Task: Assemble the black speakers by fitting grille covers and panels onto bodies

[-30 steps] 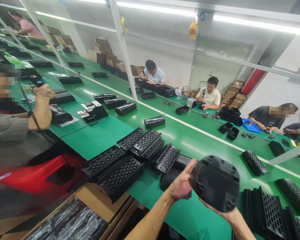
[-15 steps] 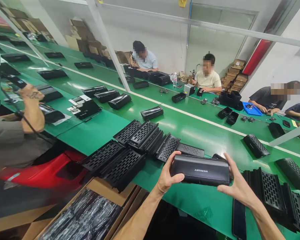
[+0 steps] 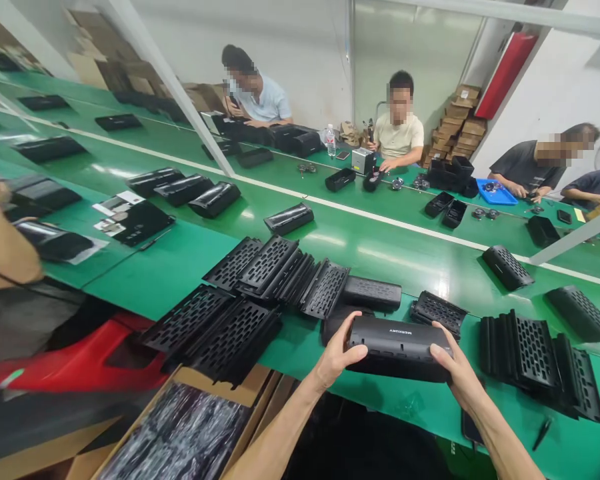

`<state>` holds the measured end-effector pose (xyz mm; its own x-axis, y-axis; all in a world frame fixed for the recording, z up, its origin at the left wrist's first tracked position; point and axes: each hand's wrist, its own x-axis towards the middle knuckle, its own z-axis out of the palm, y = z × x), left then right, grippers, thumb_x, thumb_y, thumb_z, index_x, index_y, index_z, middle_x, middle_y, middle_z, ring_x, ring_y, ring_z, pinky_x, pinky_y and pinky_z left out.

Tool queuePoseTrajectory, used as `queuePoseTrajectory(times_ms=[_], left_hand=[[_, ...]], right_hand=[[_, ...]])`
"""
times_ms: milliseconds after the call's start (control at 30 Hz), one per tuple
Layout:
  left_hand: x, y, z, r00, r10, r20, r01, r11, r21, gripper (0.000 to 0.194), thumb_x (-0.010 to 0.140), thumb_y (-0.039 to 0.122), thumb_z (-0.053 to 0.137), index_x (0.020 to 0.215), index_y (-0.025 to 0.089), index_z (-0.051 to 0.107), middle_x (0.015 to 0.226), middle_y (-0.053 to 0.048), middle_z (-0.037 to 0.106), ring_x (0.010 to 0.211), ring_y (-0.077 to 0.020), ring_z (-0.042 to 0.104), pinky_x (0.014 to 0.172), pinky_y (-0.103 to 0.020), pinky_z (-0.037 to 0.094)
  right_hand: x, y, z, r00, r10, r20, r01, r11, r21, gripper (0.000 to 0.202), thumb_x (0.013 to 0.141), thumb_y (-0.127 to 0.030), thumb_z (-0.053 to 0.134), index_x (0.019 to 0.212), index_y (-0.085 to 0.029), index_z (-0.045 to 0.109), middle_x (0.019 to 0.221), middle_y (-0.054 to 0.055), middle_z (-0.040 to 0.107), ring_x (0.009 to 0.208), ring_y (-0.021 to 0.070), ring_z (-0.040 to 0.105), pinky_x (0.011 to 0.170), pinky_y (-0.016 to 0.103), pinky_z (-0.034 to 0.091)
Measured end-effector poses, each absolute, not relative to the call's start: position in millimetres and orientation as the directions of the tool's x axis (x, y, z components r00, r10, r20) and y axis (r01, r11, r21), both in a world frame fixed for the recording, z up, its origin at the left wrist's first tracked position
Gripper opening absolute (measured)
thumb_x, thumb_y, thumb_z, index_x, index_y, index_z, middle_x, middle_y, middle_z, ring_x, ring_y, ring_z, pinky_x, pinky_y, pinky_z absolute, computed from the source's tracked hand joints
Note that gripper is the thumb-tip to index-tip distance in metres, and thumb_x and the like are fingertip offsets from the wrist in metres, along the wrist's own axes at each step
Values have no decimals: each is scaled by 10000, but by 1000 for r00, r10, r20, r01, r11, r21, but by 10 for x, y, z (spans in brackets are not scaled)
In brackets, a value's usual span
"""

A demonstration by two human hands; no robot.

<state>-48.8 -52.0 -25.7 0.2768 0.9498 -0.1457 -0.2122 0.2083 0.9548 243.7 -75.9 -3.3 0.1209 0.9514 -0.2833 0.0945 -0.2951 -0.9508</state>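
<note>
Between my hands, above the near edge of the green bench, is a long black speaker housing (image 3: 397,337) with MERKURY printed on it, upside down to me. Its near long edge shows a row of small slots. My left hand (image 3: 337,353) is closed on the left end, thumb on the near side and fingers over the top. At the opposite end my right hand (image 3: 455,365) grips it the same way. Just beyond lie a black perforated grille panel (image 3: 437,313) and another black housing with a perforated face (image 3: 373,292).
Perforated panels are stacked at left (image 3: 235,333) and right (image 3: 535,360). An open carton (image 3: 255,393) of plastic-wrapped items stands at lower left. A phone (image 3: 470,427) lies near my right forearm. Beyond the conveyor (image 3: 370,247), several people work; another person's arm (image 3: 5,233) is at left.
My right hand, spread at the housing's right end before, has closed on it. The housing has tilted, showing its slotted near edge. My view has shifted slightly, and the left co-worker's arm has moved.
</note>
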Motion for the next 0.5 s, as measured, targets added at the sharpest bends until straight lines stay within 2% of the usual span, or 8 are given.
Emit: queuePoseTrajectory(times_ms=[133, 200, 300, 400, 500], left_hand=[[-341, -505, -394, 134, 967, -219, -246, 246, 937, 781, 714, 580, 805, 1339, 162, 594, 1303, -123, 694, 1296, -379, 577, 1157, -470, 395], [-296, -472, -434, 135, 938, -319, -235, 343, 909, 776, 734, 595, 798, 1337, 146, 606, 1357, -153, 678, 1342, -385, 556, 1188, -486, 367], [-325, -451, -443, 207, 874, -440, -234, 481, 845, 859, 751, 608, 799, 1435, 152, 549, 1505, -182, 583, 1447, -382, 474, 1236, -502, 309], [-403, -503, -451, 314, 866, -390, -247, 471, 847, 1000, 692, 539, 874, 1544, 241, 445, 1599, -134, 498, 1498, -374, 415, 1255, -519, 278], [-440, -578, -511, 325, 895, -305, -211, 383, 899, 975, 696, 535, 869, 1534, 251, 461, 1561, -120, 537, 1481, -392, 431, 1252, -540, 279]], right_hand=[[2422, -809, -189, 156, 883, -442, -55, -439, -897, 749, 744, -681, 791, 1336, -250, 633, 1306, 107, 733, 1275, 362, 641, 1129, 526, 454], [2432, -843, -247, 163, 853, -495, -66, -491, -869, 788, 746, -720, 770, 1361, -250, 622, 1354, 117, 708, 1338, 362, 599, 1182, 546, 391], [2476, -927, -312, 142, 854, -500, -56, -498, -866, 919, 739, -706, 790, 1505, -291, 495, 1482, 107, 616, 1406, 347, 544, 1220, 576, 319], [2525, -1025, -360, 122, 883, -454, -51, -451, -891, 965, 733, -663, 816, 1545, -310, 434, 1496, 107, 593, 1394, 349, 554, 1192, 578, 359], [2575, -1094, -422, 116, 893, -434, -34, -433, -901, 892, 736, -661, 813, 1494, -311, 499, 1508, 109, 577, 1391, 360, 550, 1159, 562, 406]])
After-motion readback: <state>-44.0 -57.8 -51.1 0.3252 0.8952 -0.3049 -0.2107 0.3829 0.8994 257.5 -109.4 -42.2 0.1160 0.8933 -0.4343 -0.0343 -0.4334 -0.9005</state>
